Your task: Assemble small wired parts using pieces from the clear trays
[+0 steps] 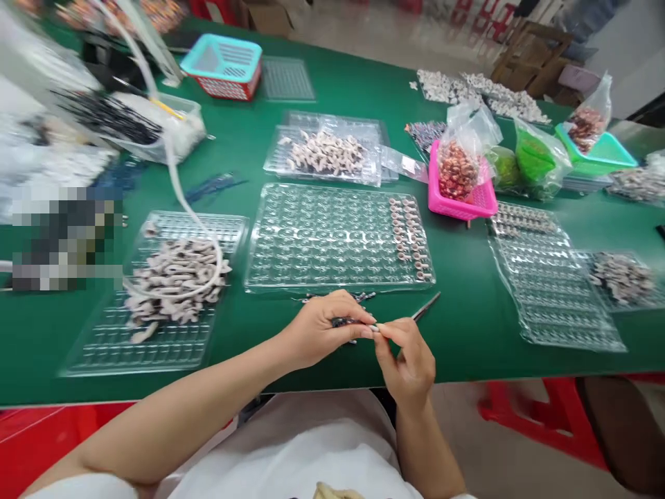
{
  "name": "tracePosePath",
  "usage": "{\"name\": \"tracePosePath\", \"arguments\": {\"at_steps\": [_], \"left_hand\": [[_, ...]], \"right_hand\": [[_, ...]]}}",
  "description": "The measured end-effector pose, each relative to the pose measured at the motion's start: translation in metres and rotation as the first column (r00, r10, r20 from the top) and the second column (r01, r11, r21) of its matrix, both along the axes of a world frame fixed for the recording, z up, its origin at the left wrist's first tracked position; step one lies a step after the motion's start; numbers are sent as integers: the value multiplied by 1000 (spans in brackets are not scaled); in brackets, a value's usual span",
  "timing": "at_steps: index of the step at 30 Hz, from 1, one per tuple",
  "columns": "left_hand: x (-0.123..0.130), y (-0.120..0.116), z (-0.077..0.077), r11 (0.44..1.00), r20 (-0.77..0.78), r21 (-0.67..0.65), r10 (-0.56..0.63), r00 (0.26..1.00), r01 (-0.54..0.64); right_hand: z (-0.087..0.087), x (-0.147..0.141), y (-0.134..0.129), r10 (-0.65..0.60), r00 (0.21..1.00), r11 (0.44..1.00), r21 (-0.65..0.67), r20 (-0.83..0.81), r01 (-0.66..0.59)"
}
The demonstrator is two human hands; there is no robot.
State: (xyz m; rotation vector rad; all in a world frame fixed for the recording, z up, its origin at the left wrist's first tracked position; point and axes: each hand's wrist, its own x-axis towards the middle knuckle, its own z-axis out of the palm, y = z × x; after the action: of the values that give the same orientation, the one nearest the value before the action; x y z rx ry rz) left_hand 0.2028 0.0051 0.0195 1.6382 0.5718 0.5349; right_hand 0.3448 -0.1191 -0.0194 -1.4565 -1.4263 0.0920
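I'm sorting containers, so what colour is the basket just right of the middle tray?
Bright pink, clearest in the head view.

Small pale piece [375, 328]: tiny and light, pinched by the left hand [319, 331] and the right hand [410, 360], over the table [472, 333] near its front edge; too small to tell its shape.
Dark bits [345, 322]: thin and shiny, held sideways in the left hand, right by the pale piece.
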Motion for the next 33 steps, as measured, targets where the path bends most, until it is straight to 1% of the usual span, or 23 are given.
{"name": "tracePosePath", "arguments": {"at_steps": [4, 6, 8, 9, 10, 11, 13, 14, 15, 16, 17, 19, 20, 21, 22, 23, 25, 26, 27, 28, 30, 31, 33], "left_hand": [[-8, 5, 14, 999, -104, 38, 19, 994, -15], [-21, 10, 25, 989, -137, 141, 56, 989, -36], [-42, 18, 34, 951, -150, 298, 133, 980, -83], [-55, 23, 36, 915, -157, 383, 197, 968, -124], [-70, 29, 38, 867, -167, 467, 282, 945, -176], [-86, 35, 38, 802, -179, 552, 384, 906, -231], [-119, 50, 37, 650, -210, 699, 586, 783, -299], [-135, 58, 35, 564, -196, 762, 668, 718, -317], [-149, 66, 33, 494, -176, 809, 720, 671, -318], [-161, 74, 30, 452, -170, 836, 752, 637, -310], [-169, 81, 26, 429, -167, 850, 768, 618, -304], [-170, 95, 17, 406, -163, 874, 762, 627, -266], [-162, 99, 12, 395, -156, 886, 748, 645, -243], [-149, 103, 8, 394, -156, 894, 720, 676, -214], [-130, 104, 5, 406, -165, 896, 680, 714, -179], [-107, 103, 3, 433, -185, 891, 624, 759, -139], [-52, 97, 3, 535, -269, 845, 455, 849, -19], [-22, 93, 4, 591, -324, 804, 352, 878, 59], [7, 88, 5, 629, -375, 765, 254, 891, 142], [35, 85, 6, 636, -400, 748, 201, 894, 192], [81, 79, 4, 636, -432, 731, 148, 890, 249], [99, 77, 2, 635, -447, 724, 137, 884, 268], [124, 75, -3, 641, -474, 711, 132, 870, 290]], "right_hand": [[-6, 1, 1, 31, 999, 998, -56, -34, -33], [-10, 2, 1, 28, 998, 997, -70, -59, -33], [-12, 3, 0, 23, 997, 997, -76, -69, -29], [-12, 3, -1, 23, 997, 997, -79, -70, -28], [-12, 3, -1, 23, 997, 996, -81, -70, -29], [-12, 3, -1, 26, 997, 996, -80, -69, -32], [-11, 2, 0, 42, 997, 997, -68, -69, -46], [-10, 1, 1, 52, 996, 996, -63, -70, -56], [-9, 0, 3, 62, 996, 996, -57, -71, -66], [-8, -1, 4, 69, 995, 996, -49, -71, -72], [-7, -2, 5, 76, 995, 996, -43, -70, -79], [-6, -4, 7, 80, 994, 996, -29, -68, -82], [-5, -4, 8, 84, 994, 996, -33, -68, -87], [-5, -5, 8, 87, 994, 995, -40, -69, -90], [-4, -6, 8, 91, 994, 995, -45, -67, -94], [-4, -6, 8, 93, 994, 994, -46, -63, -96], [-3, -7, 7, 96, 994, 994, -44, -52, -98], [-3, -7, 6, 96, 994, 994, -43, -48, -98], [-3, -8, 5, 98, 994, 994, -44, -47, -100], [-3, -8, 5, 100, 994, 994, -47, -49, -102], [-4, -7, 4, 100, 994, 994, -42, -53, -102], [-5, -7, 3, 98, 994, 994, -36, -57, -100], [-6, -6, 2, 95, 993, 995, -27, -63, -97]]}}
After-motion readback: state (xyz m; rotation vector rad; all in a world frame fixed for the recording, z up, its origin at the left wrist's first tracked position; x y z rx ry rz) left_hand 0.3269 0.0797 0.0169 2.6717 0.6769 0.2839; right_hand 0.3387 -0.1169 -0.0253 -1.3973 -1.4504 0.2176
